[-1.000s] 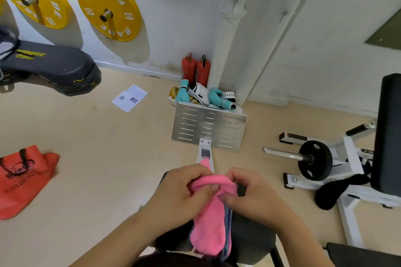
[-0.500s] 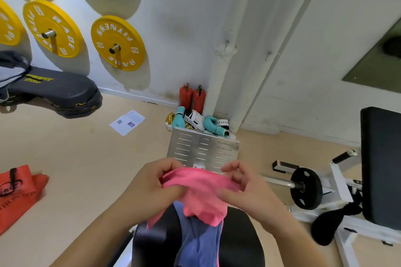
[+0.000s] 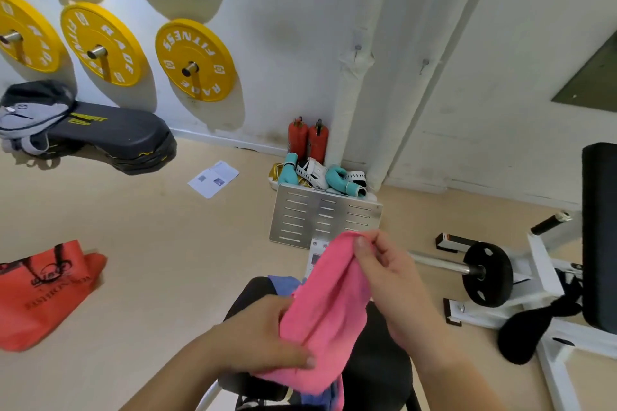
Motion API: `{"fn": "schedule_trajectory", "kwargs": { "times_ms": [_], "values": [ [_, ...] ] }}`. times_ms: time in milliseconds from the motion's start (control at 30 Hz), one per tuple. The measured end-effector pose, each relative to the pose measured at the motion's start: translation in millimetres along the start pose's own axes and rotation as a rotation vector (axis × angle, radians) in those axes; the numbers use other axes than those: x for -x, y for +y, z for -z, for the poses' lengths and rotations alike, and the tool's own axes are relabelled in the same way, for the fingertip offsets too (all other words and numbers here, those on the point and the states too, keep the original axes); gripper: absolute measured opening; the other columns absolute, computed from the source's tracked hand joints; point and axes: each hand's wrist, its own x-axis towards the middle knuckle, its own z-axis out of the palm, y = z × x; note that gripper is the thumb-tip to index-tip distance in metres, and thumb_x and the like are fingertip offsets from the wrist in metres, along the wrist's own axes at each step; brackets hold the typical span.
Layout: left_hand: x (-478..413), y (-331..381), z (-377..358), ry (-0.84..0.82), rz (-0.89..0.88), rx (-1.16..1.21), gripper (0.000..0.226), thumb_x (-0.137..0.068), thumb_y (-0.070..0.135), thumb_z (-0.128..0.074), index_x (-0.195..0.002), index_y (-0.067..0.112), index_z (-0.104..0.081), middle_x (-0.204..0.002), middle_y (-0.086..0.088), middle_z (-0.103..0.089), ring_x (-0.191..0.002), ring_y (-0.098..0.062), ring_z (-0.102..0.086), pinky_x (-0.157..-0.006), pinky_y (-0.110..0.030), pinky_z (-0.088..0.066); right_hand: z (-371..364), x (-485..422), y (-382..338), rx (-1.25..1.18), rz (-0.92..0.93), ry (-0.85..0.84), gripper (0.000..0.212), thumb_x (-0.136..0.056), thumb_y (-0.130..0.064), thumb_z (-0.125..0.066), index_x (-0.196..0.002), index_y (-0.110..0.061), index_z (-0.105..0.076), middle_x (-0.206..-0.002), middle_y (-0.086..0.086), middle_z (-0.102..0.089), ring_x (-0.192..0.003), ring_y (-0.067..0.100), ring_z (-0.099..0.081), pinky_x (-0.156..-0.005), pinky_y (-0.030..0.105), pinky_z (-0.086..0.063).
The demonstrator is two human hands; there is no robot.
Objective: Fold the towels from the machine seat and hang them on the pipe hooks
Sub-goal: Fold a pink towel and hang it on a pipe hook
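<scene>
Right hand: the right hand (image 3: 390, 274) pinches the top corner of the pink towel (image 3: 329, 307) between thumb and fingertips, and is closed on the cloth.
Left hand: the left hand (image 3: 257, 340) grips the lower end of the same towel, thumb lying across its front and the other fingers tucked behind.
Pink towel: stretched on a slant between the two hands, bunched into long folds, held above the black seat (image 3: 377, 364).
Blue towel: a blue towel (image 3: 283, 284) lies on the seat, mostly covered by the pink one; it peeks out above the left hand and again below the pink towel's bottom edge.
Straight ahead: a slotted metal plate (image 3: 320, 217) stands beyond the seat, its lower edge partly hidden by the pink towel and right hand.
Behind the plate: teal boxing gloves (image 3: 337, 177) and two red canisters (image 3: 309, 140) sit at the foot of the white pipe (image 3: 359, 83).
Hooks: two small hooks (image 3: 358, 47) show on the pipes, both bare.
Right side: a white machine frame (image 3: 547, 277) with a black weight disc (image 3: 488, 274) on its bar.
Left side: a red bag (image 3: 43, 290) and a sheet of paper (image 3: 213, 178) lie on the floor, well apart from the seat.
Wall: yellow weight plates (image 3: 195, 60) hang on pegs, with green ones above.
</scene>
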Motion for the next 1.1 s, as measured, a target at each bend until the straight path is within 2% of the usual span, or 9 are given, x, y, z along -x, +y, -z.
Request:
{"fn": "schedule_trajectory", "kwargs": {
  "times_ms": [100,233,367,467,567,733,833,1000,1100],
  "values": [
    [-5.6,-25.5,1.8,0.005,0.071,-0.123,0.025,-0.081,0.03,-0.072,-0.083,0.006,-0.066,-0.071,0.004,-0.058,-0.064,-0.009,-0.052,-0.067,-0.031,-0.045,10.3,-9.1,3.2,-0.142,-0.043,0.166,0.02,-0.106,-0.027,-0.053,-0.096,-0.023,-0.07,-0.091,0.0,-0.071,-0.092,0.016,-0.064,-0.087,0.04,-0.051],
    [-11.5,-17.7,29.6,0.34,0.015,-0.054,0.014,-0.09,0.018,-0.073,-0.077,0.014,-0.07,-0.066,0.015,-0.059,-0.063,-0.001,-0.049,-0.064,-0.024,-0.042,30.6,-29.8,2.2,-0.089,-0.01,0.343,0.015,-0.104,-0.027,-0.056,-0.1,-0.019,-0.068,-0.091,-0.001,-0.069,-0.086,0.012,-0.059,-0.077,0.03,-0.046],
    [-19.0,42.3,77.7,0.604,-0.104,-0.158,0.034,-0.09,0.019,-0.073,-0.06,0.031,-0.063,-0.053,0.015,-0.046,-0.053,-0.002,-0.039,-0.051,-0.016,-0.029,55.7,-54.8,-21.7,0.005,0.124,0.404,0.009,-0.101,-0.025,-0.062,-0.097,-0.022,-0.069,-0.081,-0.003,-0.068,-0.075,0.013,-0.057,-0.069,0.031,-0.044],
    [-20.9,88.0,110.9,0.745,-0.223,-0.243,0.019,-0.092,0.019,-0.069,-0.076,0.028,-0.072,-0.065,0.008,-0.06,-0.06,-0.004,-0.048,-0.056,-0.014,-0.038,70.4,-69.8,-57.7,-0.01,0.286,0.436,0.015,-0.102,-0.024,-0.06,-0.09,-0.029,-0.067,-0.079,-0.005,-0.07,-0.077,0.012,-0.061,-0.079,0.038,-0.052],
    [-14.7,122.6,130.1,0.865,-0.316,-0.258,0.013,-0.093,0.017,-0.068,-0.093,0.027,-0.076,-0.079,0.005,-0.071,-0.072,-0.008,-0.061,-0.062,-0.013,-0.043,80.0,-72.3,-89.3,-0.054,0.402,0.466,0.019,-0.103,-0.02,-0.059,-0.089,-0.031,-0.066,-0.078,-0.008,-0.071,-0.08,0.012,-0.065,-0.085,0.036,-0.055],
    [-2.1,117.1,124.2,0.849,-0.365,-0.19,0.017,-0.089,0.011,-0.075,-0.093,0.027,-0.076,-0.086,0.015,-0.075,-0.079,-0.004,-0.069,-0.066,-0.009,-0.049,79.5,-48.5,-86.1,-0.089,0.426,0.486,0.013,-0.104,-0.02,-0.057,-0.094,-0.024,-0.065,-0.082,-0.004,-0.07,-0.08,0.01,-0.065,-0.08,0.03,-0.054],
    [2.3,90.0,112.4,0.785,-0.297,-0.12,0.017,-0.091,0.009,-0.073,-0.093,0.026,-0.077,-0.086,0.013,-0.076,-0.08,-0.005,-0.07,-0.069,-0.009,-0.05,71.0,-32.5,-54.0,-0.073,0.334,0.466,0.012,-0.103,-0.021,-0.058,-0.095,-0.026,-0.066,-0.08,-0.008,-0.07,-0.079,0.012,-0.064,-0.077,0.03,-0.056],
    [17.5,36.9,91.1,0.677,-0.212,-0.065,0.025,-0.1,0.009,-0.06,-0.094,0.026,-0.076,-0.086,0.011,-0.075,-0.083,-0.006,-0.068,-0.071,-0.008,-0.047,53.3,0.7,-0.2,-0.011,0.215,0.436,0.015,-0.101,-0.017,-0.06,-0.095,-0.028,-0.069,-0.081,-0.018,-0.073,-0.08,0.0,-0.065,-0.074,0.011,-0.053],
    [27.7,7.0,76.6,0.653,-0.146,-0.026,0.024,-0.101,0.012,-0.057,-0.092,0.026,-0.075,-0.087,0.01,-0.074,-0.083,-0.006,-0.065,-0.07,-0.007,-0.045,41.0,24.1,28.3,0.036,0.144,0.386,0.019,-0.095,-0.019,-0.064,-0.088,-0.033,-0.075,-0.084,-0.014,-0.075,-0.079,0.0,-0.067,-0.071,0.011,-0.053]
  ]
}}
